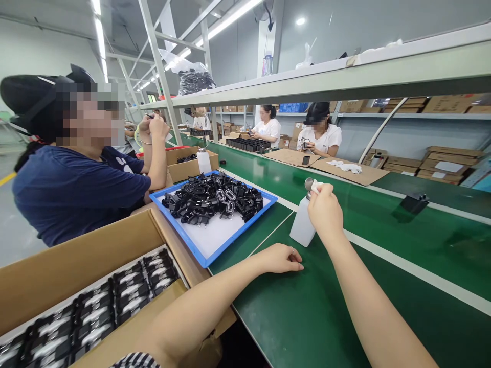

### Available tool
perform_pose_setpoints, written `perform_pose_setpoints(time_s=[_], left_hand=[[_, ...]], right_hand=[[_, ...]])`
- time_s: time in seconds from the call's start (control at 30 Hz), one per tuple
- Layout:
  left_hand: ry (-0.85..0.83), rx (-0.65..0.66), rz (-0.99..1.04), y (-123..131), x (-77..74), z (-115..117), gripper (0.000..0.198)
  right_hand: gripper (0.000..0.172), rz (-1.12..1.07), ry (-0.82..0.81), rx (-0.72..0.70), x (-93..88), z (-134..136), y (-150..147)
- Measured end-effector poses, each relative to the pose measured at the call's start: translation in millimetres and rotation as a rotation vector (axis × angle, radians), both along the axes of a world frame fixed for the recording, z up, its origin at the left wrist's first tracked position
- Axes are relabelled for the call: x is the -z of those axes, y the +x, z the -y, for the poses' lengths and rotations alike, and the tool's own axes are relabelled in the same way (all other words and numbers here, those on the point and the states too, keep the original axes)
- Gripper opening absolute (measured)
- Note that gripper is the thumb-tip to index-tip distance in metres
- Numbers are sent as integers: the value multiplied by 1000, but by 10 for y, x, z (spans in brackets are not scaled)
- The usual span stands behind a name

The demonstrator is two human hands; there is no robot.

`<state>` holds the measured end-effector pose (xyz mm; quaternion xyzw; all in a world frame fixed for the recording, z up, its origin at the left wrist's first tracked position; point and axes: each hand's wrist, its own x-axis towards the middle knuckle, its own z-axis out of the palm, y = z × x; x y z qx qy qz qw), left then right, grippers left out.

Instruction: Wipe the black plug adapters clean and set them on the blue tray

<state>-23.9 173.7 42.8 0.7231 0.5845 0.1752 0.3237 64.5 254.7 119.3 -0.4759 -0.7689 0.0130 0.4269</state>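
Bottle of white plastic [302, 223] with a round metal pump top [309, 183] stands on the green belt table [387, 317], right under the person's right hand [326, 212]. That hand makes a narrow, closed grip at the top of the bottle. A small white bit [316, 186], maybe cloth, pokes out beside it. It looks pressed on the pump top, perhaps to wet it, but I cannot tell for sure.

The left hand [280, 258] lies loose and open on the belt and holds nothing. It sits just beside a blue tray with a white floor [241, 236], maybe so it is close to the pile of small black plug chargers [213, 197] in the tray. The tray is likely kept there so those chargers are easy to reach.

A brown cardboard box [76, 276] sits at the near left, with black chargers in neat rows [126, 301]. The rows seem to keep them apart and tidy. A co-worker in a dark blue shirt [72, 194] sits to the left, with both hands raised and busy.
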Motion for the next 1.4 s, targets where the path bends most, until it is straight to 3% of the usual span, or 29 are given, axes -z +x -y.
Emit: perform_pose_setpoints(time_s=[0.17,0.3,0.63,1.13,1.4], left_hand=[[-5,-5,32,-6,17,-5,25],[-9,-5,49,-9,30,-8,26],[7,5,33,-8,34,-10,25],[8,16,17,-9,33,-5,27],[16,17,12,-9,34,-3,26]], right_hand=[[8,-286,-198,-39,-83,-86,93],[8,-451,-217,-27,-119,-149,154],[7,-63,7,-18,31,-34,7],[9,-41,31,-9,71,-45,7],[10,26,43,17,9,-24,32]])
